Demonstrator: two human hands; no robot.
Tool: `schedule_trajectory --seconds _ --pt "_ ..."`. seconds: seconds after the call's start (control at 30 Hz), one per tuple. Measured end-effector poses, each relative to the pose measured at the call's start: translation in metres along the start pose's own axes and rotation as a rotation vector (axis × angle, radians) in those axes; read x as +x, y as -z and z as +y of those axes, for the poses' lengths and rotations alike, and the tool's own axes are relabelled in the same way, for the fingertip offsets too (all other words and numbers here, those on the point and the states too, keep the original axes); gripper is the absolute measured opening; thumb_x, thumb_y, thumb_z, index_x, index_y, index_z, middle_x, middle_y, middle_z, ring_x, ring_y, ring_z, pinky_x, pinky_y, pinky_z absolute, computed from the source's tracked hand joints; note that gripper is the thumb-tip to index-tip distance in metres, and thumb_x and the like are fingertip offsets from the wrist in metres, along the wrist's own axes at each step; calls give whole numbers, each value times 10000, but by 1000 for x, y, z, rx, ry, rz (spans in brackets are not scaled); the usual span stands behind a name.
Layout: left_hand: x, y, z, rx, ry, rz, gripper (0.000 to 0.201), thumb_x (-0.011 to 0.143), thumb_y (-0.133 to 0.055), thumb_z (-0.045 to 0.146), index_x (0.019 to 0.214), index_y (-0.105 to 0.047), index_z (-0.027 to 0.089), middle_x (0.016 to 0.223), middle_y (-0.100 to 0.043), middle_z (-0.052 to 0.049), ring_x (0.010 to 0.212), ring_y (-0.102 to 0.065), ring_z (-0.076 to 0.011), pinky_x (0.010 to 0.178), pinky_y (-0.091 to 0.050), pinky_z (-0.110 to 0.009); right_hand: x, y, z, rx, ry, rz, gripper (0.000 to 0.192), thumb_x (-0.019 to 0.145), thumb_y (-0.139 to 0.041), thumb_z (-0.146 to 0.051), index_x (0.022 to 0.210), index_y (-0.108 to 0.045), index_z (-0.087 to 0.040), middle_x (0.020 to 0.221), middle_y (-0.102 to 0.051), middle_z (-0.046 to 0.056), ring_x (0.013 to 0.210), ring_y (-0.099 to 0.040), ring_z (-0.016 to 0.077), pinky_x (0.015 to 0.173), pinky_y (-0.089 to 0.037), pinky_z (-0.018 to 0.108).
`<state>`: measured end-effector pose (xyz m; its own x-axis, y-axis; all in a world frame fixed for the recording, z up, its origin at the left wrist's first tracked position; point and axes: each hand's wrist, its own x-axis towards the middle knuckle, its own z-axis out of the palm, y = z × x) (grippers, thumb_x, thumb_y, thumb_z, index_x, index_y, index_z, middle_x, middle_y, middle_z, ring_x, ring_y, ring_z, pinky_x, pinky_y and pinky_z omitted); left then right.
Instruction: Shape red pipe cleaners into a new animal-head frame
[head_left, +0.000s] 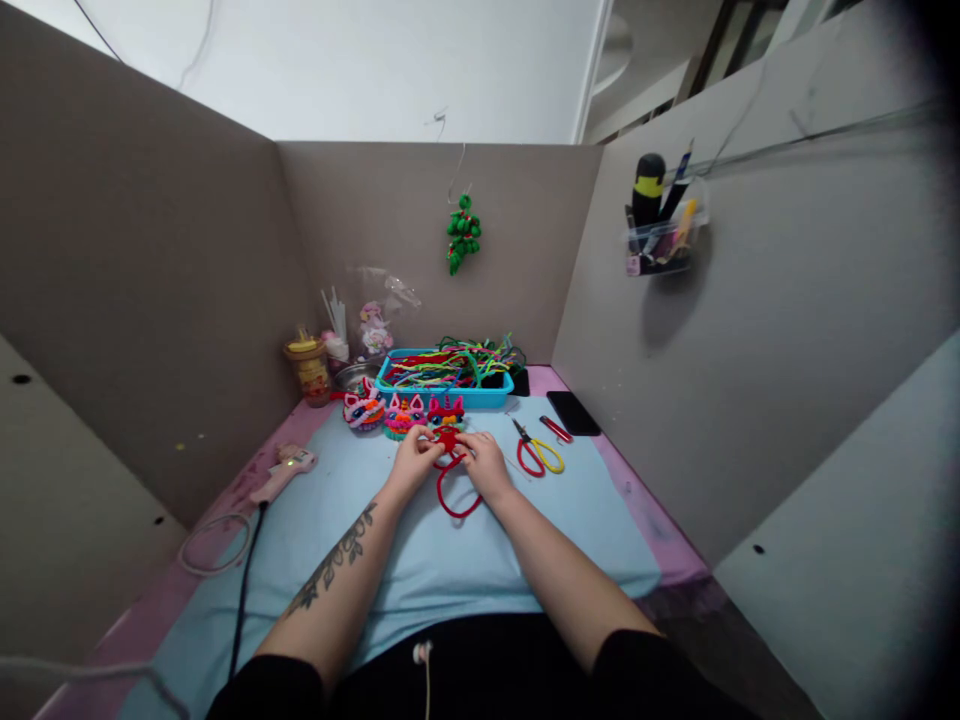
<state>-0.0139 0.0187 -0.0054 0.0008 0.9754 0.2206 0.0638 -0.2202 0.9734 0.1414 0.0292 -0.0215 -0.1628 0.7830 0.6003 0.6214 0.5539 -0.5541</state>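
Two hands meet over a red fuzzy strip [448, 441] near the middle of the surface [679, 540], where a light blue cloth [337, 560] covers all but the pink margins. We see the left hand [418, 458] grasping the strip between thumb and fingers, while the right hand [485, 465] grips it from the other side, fingertips close to those of the left. A red loop [459, 516] drops from between the hands toward the near edge; we cannot tell whether it rests on the cloth.

Just beyond the hands, we count three small animal-faced ornaments [406, 416] in a row, pink, orange and red among their colours. Behind them, by the far edge, a blue tray [480, 399] carries a tangle of coloured fuzzy sticks [450, 368]. A metal bowl [352, 378] and a brown cup [316, 385] stand near the far left corner.

Toward the right edge we find scissors [531, 442] with one red and one yellow handle, a small red tool [556, 430] just beside them, and a black phone [574, 412] nearer the far right corner. Along the left edge lies a pink glue gun [283, 476], its light glowing, a black cable [241, 605] running toward the near edge. A green ornament [464, 235] hangs against the back wall [360, 210].
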Motion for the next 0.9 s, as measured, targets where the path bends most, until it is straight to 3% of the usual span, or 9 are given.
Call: schedule_trajectory --seconds 0.2,0.37,0.53,0.7,0.83,0.9 --pt "-1 0 1 -1 27 -38 313 677 -613 281 946 -499 168 590 -580 45 485 -508 -83 477 -346 -183 -1 -1 2 -103 6 -17 159 813 -536 -190 907 -664 -195 872 -673 49 847 -545 189 791 -417 309" --pt "1 1 -1 9 -39 -86 325 652 -635 265 950 -618 137 787 -679 -57 732 -624 -170 644 -469 -260 -2 -2 2 -106 -2 -14 147 823 -528 -199 889 -660 -202 860 -664 43 843 -540 196 783 -417 302" --pt "2 5 -2 275 -125 -49 307 720 -581 285 988 -676 169 1001 -682 -84 876 -610 -207 780 -462 -313 -2 -1 -2 -84 -7 -15 137 822 -534 -202 871 -661 -195 845 -661 43 832 -540 194 780 -419 302" --pt "1 6 -4 480 -208 10 406 720 -584 234 1125 -614 210 919 -676 -53 791 -582 -175 753 -457 -302 -2 -1 -1 -76 -15 -6 122 814 -546 -191 855 -661 -196 841 -660 40 838 -536 193 781 -417 299" --pt "0 5 -2 575 -295 141 406 718 -598 241 1122 -594 205 992 -600 -78 893 -563 -191 808 -455 -324 -2 -2 -1 -75 -15 -15 120 809 -551 -180 852 -662 -196 837 -663 35 816 -532 191 774 -414 297" --pt "-2 5 1 573 -336 108 401 727 -588 233 1128 -582 212 1057 -572 -83 964 -548 -202 832 -454 -338 -2 -1 -1 -70 -15 -19 124 808 -551 -179 859 -663 -195 839 -663 36 822 -530 192 773 -414 295"
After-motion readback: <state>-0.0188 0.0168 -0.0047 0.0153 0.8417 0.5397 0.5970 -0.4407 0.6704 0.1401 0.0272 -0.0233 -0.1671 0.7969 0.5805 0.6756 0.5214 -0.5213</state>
